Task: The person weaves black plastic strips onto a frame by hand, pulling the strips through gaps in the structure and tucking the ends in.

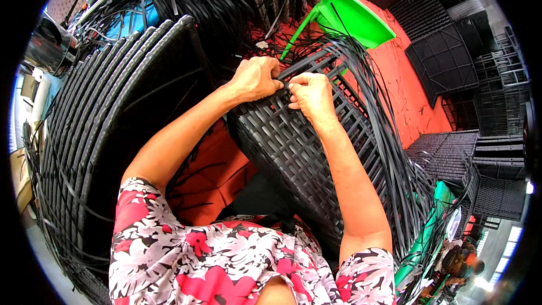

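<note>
Fingers (276, 85) of my left hand (254, 79) and right hand (314, 97) are curled inward, nearly meeting on the black woven piece (285, 141) just beneath them; whether they pinch anything I cannot tell. Loose strips (395, 164) trail to their right, a green dustpan (355, 20) beyond.

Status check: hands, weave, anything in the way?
Left hand, right hand close together at upper edge of black woven piece, grip unclear. Loose strips crowd its right side; green dustpan beyond. Nothing visibly blocking hands.
</note>
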Demonstrator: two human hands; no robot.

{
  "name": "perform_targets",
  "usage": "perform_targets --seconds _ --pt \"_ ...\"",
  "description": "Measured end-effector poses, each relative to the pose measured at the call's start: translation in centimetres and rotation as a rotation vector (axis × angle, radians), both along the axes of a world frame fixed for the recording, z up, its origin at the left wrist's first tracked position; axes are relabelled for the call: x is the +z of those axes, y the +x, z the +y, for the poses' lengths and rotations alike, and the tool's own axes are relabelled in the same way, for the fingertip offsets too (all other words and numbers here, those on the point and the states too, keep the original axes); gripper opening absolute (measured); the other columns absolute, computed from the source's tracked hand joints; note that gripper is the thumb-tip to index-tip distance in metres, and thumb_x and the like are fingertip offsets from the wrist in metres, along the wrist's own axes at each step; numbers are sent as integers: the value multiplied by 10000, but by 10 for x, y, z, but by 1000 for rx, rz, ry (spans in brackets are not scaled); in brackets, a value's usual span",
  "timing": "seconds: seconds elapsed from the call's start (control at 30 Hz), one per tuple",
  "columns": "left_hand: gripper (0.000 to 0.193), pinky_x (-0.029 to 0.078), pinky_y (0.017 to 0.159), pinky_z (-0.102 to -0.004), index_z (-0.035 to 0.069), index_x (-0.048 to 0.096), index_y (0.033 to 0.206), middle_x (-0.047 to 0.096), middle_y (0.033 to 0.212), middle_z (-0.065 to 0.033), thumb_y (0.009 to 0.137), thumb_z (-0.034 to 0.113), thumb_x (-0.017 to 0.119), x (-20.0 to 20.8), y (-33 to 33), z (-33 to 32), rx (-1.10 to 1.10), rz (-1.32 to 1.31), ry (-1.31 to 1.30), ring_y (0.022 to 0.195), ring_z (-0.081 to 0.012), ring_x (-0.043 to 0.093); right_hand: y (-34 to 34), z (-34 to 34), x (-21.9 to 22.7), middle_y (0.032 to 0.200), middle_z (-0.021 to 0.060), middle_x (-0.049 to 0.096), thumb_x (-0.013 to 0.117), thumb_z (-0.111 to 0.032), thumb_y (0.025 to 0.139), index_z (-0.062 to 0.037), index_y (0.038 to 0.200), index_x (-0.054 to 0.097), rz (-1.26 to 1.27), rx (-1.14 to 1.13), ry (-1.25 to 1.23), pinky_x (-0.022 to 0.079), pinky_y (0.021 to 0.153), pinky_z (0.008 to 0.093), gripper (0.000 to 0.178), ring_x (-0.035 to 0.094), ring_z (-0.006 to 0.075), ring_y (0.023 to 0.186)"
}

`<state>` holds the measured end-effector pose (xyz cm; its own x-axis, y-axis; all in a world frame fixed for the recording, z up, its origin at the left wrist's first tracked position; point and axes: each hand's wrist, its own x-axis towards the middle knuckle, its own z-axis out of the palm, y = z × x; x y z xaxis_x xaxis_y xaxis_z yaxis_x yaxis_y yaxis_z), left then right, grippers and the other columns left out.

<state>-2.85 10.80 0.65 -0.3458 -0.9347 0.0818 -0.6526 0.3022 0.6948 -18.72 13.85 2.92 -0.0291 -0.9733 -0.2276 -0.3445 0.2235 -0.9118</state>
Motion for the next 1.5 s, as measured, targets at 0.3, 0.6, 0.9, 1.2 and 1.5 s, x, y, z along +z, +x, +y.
perform_targets --seconds 0.3,0.6,0.9,1.2,1.5 --pt "201 497 689 -396 -39 655 796 644 762 -205 657 93 595 -10 -1 2 39 -19 -154 755 -335 648 4 0 -12 725 171 668 607 -53 751 9 843 696 249 94 -189 544 620 373 142 665 266 651" --pt "63 477 597 -261 -1 673 804 653 729 -37 817 54 644 -39 20 -22 115 709 569 628 -113 580 16 0 -28 772 192 656 616 -104 749 -55 833 698 399 56 -290 496 710 444 126 643 376 786" --pt "132 444 503 -269 51 616 678 616 635 -26 772 75 705 -36 19 -30 92 620 718 516 -98 529 17 4 -31 744 182 651 632 -113 764 -70 826 697 378 10 -340 489 691 456 100 640 374 773" --pt "225 476 456 -339 -17 562 700 610 601 -134 875 126 552 -8 46 -84 447 372 154 489 -204 573 -30 136 41 1392 182 365 673 -491 730 -21 1308 434 880 455 -497 199 1031 591 783 319 352 1286" --pt "322 469 425 -329 -89 512 853 552 606 -120 849 203 647 -20 63 -125 917 1011 -124 475 -199 555 -82 252 36 1434 222 307 786 -359 652 -52 1378 368 1028 315 -166 186 1040 623 892 276 406 1323"
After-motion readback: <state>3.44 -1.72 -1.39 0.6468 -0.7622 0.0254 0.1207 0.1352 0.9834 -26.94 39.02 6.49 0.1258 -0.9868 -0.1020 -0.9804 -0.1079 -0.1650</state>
